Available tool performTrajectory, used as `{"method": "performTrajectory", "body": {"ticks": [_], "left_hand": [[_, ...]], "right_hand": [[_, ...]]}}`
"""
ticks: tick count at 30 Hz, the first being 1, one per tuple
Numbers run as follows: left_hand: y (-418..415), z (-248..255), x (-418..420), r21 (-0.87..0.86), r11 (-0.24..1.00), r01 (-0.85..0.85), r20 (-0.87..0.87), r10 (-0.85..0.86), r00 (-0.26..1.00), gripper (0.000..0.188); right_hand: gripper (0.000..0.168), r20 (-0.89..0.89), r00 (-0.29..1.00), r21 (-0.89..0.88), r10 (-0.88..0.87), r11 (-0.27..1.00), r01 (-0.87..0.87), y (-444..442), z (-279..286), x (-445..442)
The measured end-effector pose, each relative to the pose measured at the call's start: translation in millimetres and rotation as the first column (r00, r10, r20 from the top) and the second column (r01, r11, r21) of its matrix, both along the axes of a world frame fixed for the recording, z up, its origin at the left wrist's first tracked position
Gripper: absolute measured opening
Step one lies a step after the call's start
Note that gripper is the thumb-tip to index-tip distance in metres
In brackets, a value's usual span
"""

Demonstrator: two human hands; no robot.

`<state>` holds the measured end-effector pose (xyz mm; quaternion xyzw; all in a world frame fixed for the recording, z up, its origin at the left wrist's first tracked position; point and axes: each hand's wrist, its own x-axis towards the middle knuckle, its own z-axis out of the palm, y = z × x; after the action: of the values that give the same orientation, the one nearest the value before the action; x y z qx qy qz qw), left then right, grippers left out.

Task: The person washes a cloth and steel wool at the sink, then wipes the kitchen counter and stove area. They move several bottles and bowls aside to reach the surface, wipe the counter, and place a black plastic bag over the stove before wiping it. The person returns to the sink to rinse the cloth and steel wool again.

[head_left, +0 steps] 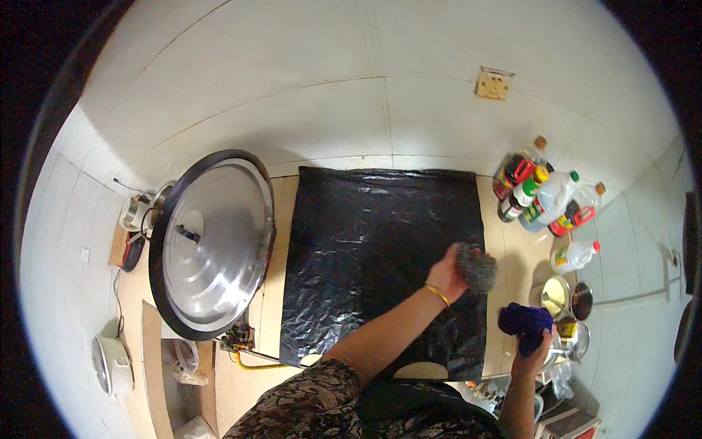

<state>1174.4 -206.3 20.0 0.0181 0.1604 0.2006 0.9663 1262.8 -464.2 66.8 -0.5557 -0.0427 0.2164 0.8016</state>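
Observation:
My left hand [445,275], with a gold bracelet at the wrist, reaches across to the right over a black plastic sheet [378,241]. It is closed around a grey wad [478,270] that looks like steel wool. In my right hand [540,344] is a bunched dark purple cloth [524,321], held past the right edge of the sheet. The sheet lies on the cream tiled counter [496,236], and has a curved cut-out along its near edge. Whether the grey wad touches the sheet cannot be told.
At left, a wok with a large metal lid [219,241] stands over a gas burner [238,336] with a yellow hose [258,366]. Several sauce bottles [540,197] cluster at back right. Bowls [555,296] line the right side. A rice cooker [112,365] sits far left.

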Motion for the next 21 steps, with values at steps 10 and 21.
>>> {"method": "performTrajectory", "body": {"ticks": [10, 21], "left_hand": [[161.7, -24.0, -109.8, -0.042, 0.904, -0.426, -0.069, 0.423, 0.903, 0.060], [188.7, -141.3, -145.2, 0.799, 0.254, 0.546, -0.492, 0.798, 0.349, 0.028]], "right_hand": [[0.048, -0.455, 0.613, 0.401, 0.646, 0.763, -0.506, 158.1, -8.9, -28.8], [0.047, 0.984, 0.176, 0.062, -0.006, 0.946, -0.319, 501.6, 93.1, 8.8]]}}
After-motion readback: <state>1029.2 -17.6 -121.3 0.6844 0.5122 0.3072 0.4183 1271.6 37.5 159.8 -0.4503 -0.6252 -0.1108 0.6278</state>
